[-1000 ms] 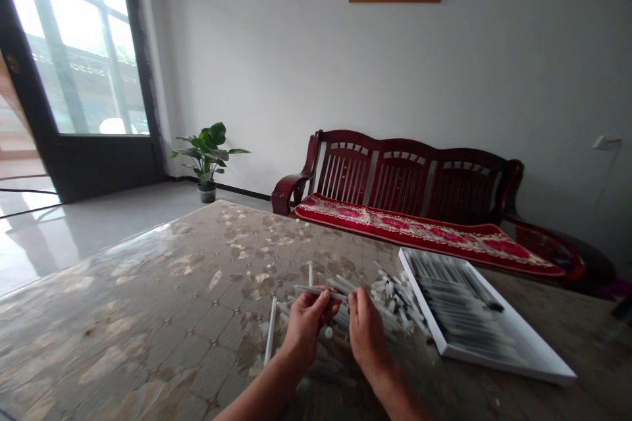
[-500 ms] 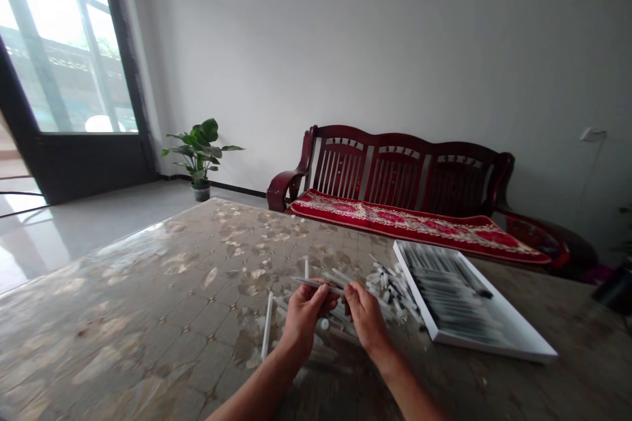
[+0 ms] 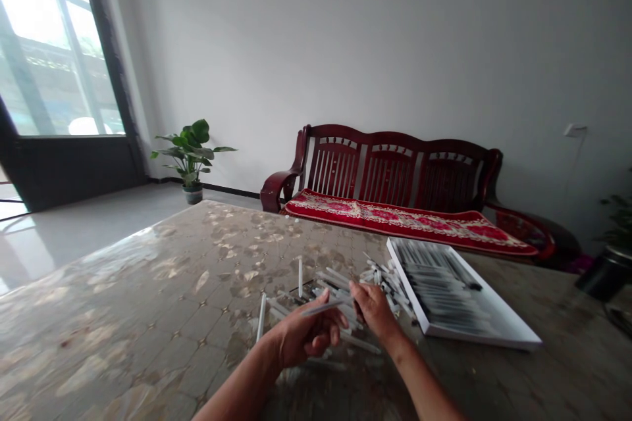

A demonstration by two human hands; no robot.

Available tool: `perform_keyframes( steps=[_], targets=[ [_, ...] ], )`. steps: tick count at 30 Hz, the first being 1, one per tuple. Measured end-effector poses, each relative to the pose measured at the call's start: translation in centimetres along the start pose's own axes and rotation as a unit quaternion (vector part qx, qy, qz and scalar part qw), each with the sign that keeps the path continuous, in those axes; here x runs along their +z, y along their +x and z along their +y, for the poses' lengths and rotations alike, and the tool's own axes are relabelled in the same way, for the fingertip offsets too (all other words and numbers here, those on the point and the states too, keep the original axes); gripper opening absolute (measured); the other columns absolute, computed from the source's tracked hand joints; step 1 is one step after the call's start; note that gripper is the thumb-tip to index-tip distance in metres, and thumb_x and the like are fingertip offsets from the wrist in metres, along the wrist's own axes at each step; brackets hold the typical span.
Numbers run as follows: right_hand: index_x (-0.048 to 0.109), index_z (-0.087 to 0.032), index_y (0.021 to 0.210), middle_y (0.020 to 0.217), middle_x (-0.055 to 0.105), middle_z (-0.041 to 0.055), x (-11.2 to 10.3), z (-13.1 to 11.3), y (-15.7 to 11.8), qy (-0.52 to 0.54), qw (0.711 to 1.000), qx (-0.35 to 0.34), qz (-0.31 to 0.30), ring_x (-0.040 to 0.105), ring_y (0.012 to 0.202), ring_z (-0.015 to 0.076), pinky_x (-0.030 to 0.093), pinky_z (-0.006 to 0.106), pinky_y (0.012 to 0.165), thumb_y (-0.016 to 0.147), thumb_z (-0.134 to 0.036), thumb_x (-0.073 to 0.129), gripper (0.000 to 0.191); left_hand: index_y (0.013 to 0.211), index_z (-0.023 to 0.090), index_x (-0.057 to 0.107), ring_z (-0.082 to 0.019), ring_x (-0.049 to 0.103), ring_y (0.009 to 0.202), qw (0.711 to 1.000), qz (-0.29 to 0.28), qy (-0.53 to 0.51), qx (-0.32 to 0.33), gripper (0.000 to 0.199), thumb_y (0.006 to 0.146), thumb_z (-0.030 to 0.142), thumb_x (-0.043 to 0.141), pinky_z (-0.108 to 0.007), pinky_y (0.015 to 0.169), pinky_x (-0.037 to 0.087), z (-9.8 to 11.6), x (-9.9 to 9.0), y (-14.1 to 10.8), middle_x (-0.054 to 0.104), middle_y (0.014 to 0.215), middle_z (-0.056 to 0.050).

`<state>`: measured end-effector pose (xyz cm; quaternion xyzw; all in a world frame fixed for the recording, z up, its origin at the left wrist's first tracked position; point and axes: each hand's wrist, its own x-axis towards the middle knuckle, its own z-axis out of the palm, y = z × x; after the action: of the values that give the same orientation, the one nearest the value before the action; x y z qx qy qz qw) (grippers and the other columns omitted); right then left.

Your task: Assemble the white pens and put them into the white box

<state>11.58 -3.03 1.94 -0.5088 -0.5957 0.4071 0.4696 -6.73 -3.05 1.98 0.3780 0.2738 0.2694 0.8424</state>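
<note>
Now the left hand (image 3: 302,337) grips a slim white plastic tube (image 3: 323,307) above a loose pile of tubes (image 3: 330,289).
The right hand (image 3: 376,311) curls just beside it, its hold impossible to tell; a white tray (image 3: 409,283) sits close by on the table (image 3: 123,289).

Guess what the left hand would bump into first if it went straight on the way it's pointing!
Probably the right hand, just past the fingertips of the left hand, which pinches a thin white tube. Depth is hard to judge from this view.

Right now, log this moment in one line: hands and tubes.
left hand: pinches white tube | right hand: over loose tube pile, grip unclear | white tray: right of pile
</note>
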Motion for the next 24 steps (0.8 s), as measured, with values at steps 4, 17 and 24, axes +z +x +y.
perform_keyframes(
  steps=[4, 17, 24],
  targets=[
    [0.057, -0.019, 0.063, 0.049, 0.051, -0.0041, -0.4, 0.2, -0.2, -0.050, 0.998, -0.024, -0.011, 0.044, 0.044, 0.0108, 0.033, 0.022, 0.046, 0.088, -0.066, 0.042, 0.055, 0.072, 0.009, 0.072, -0.002, 0.040, 0.033, 1.000, -0.007, 0.013, 0.001, 0.040, 0.069, 0.049, 0.078, -0.014, 0.033, 0.021, -0.3, -0.2, -0.1, 0.059, 0.050, -0.001],
    [0.074, -0.022, 0.070, 0.080, 0.072, 0.0055, 0.1, -1.2, -2.3, -0.526, 0.844, -0.087, -0.053, 0.067, 0.074, 0.0185, 0.040, 0.025, 0.062, 0.073, -0.012, 0.064, 0.014, 0.083, 0.012, 0.071, -0.006, 0.057, 0.052, 0.940, 0.219, -0.164, 0.205, 0.017, 0.075, 0.025, 0.079, -0.013, 0.049, 0.048, 0.7, -1.8, 1.6, 0.058, 0.059, 0.002],
    [0.071, -0.021, 0.073, 0.082, 0.072, 0.0073, 1.5, -1.0, -3.0, -0.598, 0.793, -0.114, -0.021, 0.068, 0.069, 0.0187, 0.039, 0.027, 0.059, 0.073, -0.004, 0.057, 0.021, 0.080, 0.013, 0.071, -0.008, 0.061, 0.057, 0.923, 0.274, -0.146, 0.230, 0.030, 0.059, 0.025, 0.089, -0.015, 0.052, 0.048, 0.4, -1.8, 1.7, 0.063, 0.060, 0.001]
  ],
)
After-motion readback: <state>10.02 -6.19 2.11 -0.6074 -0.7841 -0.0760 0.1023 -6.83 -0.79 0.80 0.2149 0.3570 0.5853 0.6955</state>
